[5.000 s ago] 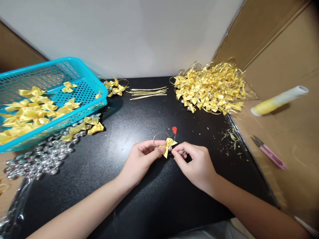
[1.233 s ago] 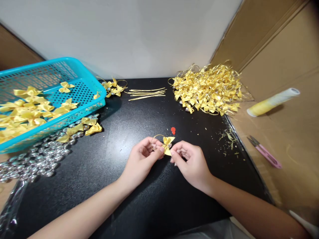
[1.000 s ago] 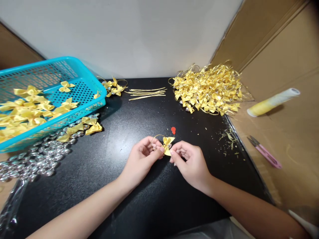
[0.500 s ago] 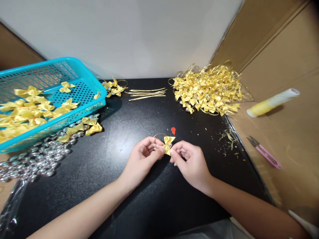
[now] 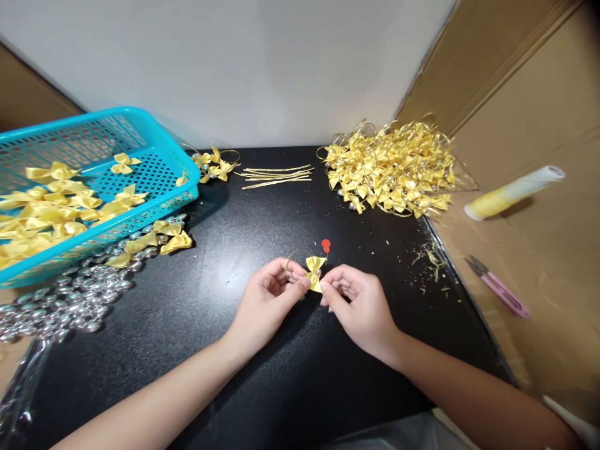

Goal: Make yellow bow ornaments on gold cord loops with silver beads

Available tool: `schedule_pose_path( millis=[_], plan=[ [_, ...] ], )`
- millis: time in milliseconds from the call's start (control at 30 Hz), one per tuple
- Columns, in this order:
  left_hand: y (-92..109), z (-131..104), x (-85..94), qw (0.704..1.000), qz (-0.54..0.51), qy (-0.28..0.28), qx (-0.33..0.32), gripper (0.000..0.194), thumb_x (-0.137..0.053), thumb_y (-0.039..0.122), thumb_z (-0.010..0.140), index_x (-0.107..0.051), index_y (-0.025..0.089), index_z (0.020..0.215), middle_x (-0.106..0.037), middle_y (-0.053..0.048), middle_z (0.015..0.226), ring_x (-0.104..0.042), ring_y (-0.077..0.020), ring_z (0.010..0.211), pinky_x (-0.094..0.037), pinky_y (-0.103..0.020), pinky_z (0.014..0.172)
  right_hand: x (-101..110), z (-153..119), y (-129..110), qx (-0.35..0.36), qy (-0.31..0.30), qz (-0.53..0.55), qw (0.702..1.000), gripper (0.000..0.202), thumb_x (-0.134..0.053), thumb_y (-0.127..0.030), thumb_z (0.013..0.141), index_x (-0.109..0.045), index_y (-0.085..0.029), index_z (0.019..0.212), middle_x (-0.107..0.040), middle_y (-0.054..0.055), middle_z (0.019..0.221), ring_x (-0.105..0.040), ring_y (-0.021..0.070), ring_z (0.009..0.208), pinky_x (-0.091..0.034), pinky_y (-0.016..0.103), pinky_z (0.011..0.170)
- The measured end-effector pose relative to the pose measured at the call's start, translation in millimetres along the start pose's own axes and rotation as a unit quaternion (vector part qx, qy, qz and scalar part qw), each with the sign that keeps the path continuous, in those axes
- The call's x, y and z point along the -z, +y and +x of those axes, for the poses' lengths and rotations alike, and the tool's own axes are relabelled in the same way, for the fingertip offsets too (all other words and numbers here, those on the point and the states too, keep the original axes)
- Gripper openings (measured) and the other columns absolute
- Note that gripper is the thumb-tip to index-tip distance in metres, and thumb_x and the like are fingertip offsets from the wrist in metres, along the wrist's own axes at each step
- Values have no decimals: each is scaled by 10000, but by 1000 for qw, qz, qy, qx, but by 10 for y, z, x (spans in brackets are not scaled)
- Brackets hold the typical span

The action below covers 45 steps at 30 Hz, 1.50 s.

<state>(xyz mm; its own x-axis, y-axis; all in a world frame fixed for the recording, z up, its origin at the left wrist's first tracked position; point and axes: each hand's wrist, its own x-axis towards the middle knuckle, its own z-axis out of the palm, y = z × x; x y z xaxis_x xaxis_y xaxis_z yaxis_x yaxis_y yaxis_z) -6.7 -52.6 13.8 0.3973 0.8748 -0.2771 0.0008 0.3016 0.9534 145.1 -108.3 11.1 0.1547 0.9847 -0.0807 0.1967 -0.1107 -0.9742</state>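
A yellow satin ribbon bow point(image 5: 314, 267) is held upright between my two hands, over the middle of the black table point(image 5: 225, 375). My left hand point(image 5: 277, 290) is closed, its thumb and fingers pinching the bow's left side. On the other side my right hand point(image 5: 354, 300) pinches the bow's lower right edge between thumb and forefinger. A small silvery bead point(image 5: 319, 273) shows at the bow's centre, partly hidden. A thin gold cord point(image 5: 296, 252) arcs above my left fingertips. Just beyond the bow lies a small red piece point(image 5: 326, 244).
At left stands a turquoise basket point(image 5: 187, 194) with yellow bows, silver beads point(image 5: 94, 294) beside it. Gold cord strips point(image 5: 276, 175) lie at the back. A heap of corded bows point(image 5: 389, 169) sits back right. Pink-handled snips point(image 5: 504, 292) and a yellow-white tube point(image 5: 513, 192) lie farther right.
The bow has turned and shifted very slightly to the left between my fingers. Both hands keep their pinch in nearly the same place.
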Motion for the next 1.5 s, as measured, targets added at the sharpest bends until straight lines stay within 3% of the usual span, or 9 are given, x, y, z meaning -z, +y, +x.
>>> schedule_pose_path(
  millis=[1233,1500],
  plan=[
    [6,1,-4,999,21,8,-48,100,-738,192,740,-651,156,705,-651,15,652,-580,-82,601,-478,-172,589,-22,-24,23,-2,1,7,1000,122,-575,-209,843,-589,-173,726,-643,5,586,-611,129,521,-483,242,534],
    [7,-4,-13,998,42,19,-46,109,-724,203,742,-666,150,667,-646,5,621,-554,-88,557,-466,-189,552,-41,-39,-10,-50,-7,70,996,122,-581,-230,833,-570,-175,724,-635,-1,583,-619,124,521,-502,230,522]
  ],
)
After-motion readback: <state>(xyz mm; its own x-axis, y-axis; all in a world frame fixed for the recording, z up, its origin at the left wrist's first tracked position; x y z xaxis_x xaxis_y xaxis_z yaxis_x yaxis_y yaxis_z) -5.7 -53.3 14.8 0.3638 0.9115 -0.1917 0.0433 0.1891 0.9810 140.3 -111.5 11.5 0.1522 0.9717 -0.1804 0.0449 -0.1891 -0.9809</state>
